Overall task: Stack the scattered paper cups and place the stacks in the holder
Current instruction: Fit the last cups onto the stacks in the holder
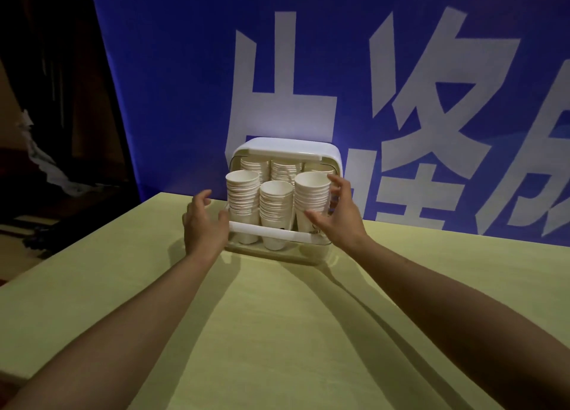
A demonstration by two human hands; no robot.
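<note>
Holder (pixel 334 155) at far desk (pixel 277 332) edge, cup stacks (pixel 276 212) inside | left hand (pixel 205 221), right hand (pixel 339 215): grip spread, holding nothing (flanking holder) | step: final seating | next: probably steady the right stack.

six stacks of paper cups (pixel 276 212), one holder (pixel 287 145), one table (pixel 277 332), two hands (pixel 205 221).

A dim event or promotional booth, it seems: a large blue banner (pixel 339 70) with big white Chinese characters hangs behind a plain pale desk (pixel 277 332).
</note>
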